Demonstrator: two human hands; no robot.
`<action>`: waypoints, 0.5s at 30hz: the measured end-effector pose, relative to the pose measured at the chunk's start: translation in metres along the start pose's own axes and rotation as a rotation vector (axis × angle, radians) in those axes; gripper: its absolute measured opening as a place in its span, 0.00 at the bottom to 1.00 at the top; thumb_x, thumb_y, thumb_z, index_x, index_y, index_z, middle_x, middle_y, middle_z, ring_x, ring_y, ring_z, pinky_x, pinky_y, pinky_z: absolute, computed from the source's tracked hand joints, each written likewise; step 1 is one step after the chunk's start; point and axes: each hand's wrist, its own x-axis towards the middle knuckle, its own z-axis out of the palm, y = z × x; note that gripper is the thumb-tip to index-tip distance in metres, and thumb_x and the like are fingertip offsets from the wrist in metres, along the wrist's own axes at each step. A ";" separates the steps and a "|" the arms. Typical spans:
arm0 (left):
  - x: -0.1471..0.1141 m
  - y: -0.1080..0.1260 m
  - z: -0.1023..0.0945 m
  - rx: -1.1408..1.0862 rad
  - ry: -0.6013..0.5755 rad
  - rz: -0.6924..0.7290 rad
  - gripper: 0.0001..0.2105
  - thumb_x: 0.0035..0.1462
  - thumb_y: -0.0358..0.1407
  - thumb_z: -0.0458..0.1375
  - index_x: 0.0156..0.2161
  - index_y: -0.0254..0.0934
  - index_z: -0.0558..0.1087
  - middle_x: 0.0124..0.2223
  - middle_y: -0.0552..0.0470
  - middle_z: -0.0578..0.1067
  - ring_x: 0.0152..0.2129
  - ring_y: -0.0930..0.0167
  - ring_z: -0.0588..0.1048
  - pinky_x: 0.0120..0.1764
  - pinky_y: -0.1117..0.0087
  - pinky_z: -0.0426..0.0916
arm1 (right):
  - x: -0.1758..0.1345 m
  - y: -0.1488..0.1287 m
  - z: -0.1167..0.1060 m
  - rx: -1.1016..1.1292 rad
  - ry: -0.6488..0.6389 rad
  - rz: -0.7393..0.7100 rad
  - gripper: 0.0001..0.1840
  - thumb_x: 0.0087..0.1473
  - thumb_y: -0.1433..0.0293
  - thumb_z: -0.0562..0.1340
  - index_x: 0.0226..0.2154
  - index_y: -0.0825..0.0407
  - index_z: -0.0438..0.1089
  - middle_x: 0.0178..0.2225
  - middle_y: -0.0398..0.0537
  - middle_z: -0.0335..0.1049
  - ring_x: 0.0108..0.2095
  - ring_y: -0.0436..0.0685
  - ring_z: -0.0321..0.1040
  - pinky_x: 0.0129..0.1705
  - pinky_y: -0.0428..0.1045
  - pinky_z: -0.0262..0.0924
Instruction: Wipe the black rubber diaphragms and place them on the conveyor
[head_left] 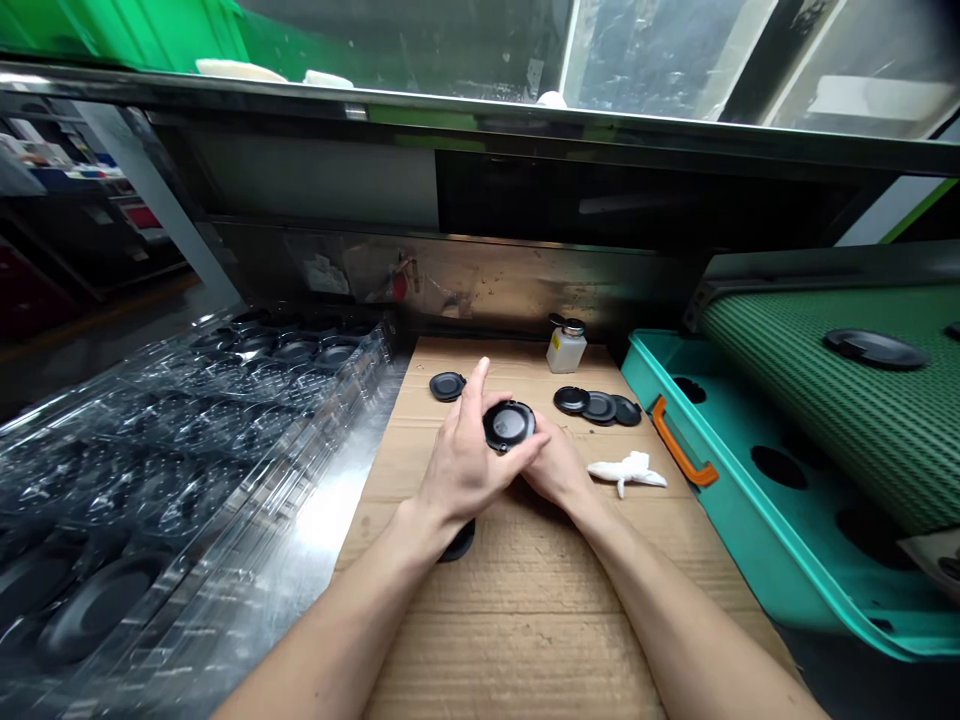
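A round black plastic disc (510, 426) with a raised rim is held up between my two hands above the cardboard (525, 600). My left hand (466, 458) grips it from the left, thumb across its near edge and index finger pointing up. From the right, my right hand (553, 462) closes on the disc, its fingers partly hidden behind the left thumb. Another black disc (457, 542) lies under my left wrist, mostly covered. One disc (448, 386) rests farther back on the left, and three overlapping discs (600, 406) lie on the right.
A crumpled white cloth (628, 470) and a small white bottle (567, 347) stand right of my hands. Clear trays (225, 420) of black discs fill the left. A teal bin (739, 520) with an orange handle sits below a green conveyor belt (810, 370) carrying a disc (876, 348).
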 end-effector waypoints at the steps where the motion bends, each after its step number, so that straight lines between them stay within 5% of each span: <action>1: 0.002 -0.002 0.000 -0.023 0.000 -0.042 0.38 0.47 0.41 0.67 0.63 0.43 0.59 0.49 0.46 0.74 0.48 0.63 0.72 0.54 0.65 0.64 | 0.000 -0.001 -0.005 -0.030 0.008 -0.014 0.18 0.57 0.61 0.57 0.48 0.48 0.69 0.40 0.49 0.74 0.40 0.59 0.70 0.40 0.49 0.61; 4: 0.011 -0.012 -0.002 -0.171 -0.053 -0.277 0.25 0.57 0.50 0.57 0.54 0.37 0.69 0.44 0.44 0.77 0.33 0.68 0.76 0.33 0.72 0.70 | 0.000 0.002 -0.035 -0.186 0.101 -0.090 0.20 0.59 0.58 0.55 0.48 0.51 0.70 0.45 0.54 0.70 0.45 0.61 0.67 0.46 0.52 0.58; 6: 0.015 -0.018 -0.003 -0.314 -0.134 -0.459 0.27 0.59 0.55 0.50 0.48 0.32 0.72 0.39 0.41 0.78 0.25 0.70 0.75 0.22 0.73 0.65 | -0.005 0.011 -0.063 -0.308 0.118 -0.125 0.16 0.59 0.60 0.55 0.42 0.50 0.73 0.44 0.53 0.70 0.46 0.61 0.65 0.48 0.52 0.57; 9: 0.017 -0.025 -0.006 -0.425 -0.278 -0.639 0.30 0.59 0.58 0.45 0.43 0.30 0.72 0.31 0.41 0.78 0.19 0.70 0.74 0.16 0.75 0.59 | -0.020 0.034 -0.093 -0.432 -0.023 -0.153 0.12 0.56 0.61 0.60 0.38 0.48 0.75 0.42 0.50 0.71 0.45 0.61 0.65 0.48 0.54 0.56; 12: 0.013 -0.032 -0.007 -0.390 -0.430 -0.745 0.29 0.59 0.58 0.46 0.40 0.30 0.71 0.28 0.41 0.77 0.17 0.71 0.73 0.15 0.76 0.57 | -0.038 0.054 -0.096 -0.414 -0.141 -0.174 0.11 0.56 0.62 0.61 0.38 0.48 0.75 0.39 0.49 0.71 0.43 0.60 0.66 0.47 0.53 0.58; 15: 0.010 -0.038 -0.005 -0.338 -0.526 -0.795 0.30 0.59 0.59 0.45 0.38 0.30 0.71 0.26 0.41 0.77 0.16 0.71 0.73 0.15 0.76 0.58 | -0.048 0.051 -0.080 -0.271 -0.092 -0.222 0.15 0.63 0.63 0.53 0.36 0.50 0.74 0.35 0.48 0.70 0.37 0.56 0.67 0.42 0.50 0.60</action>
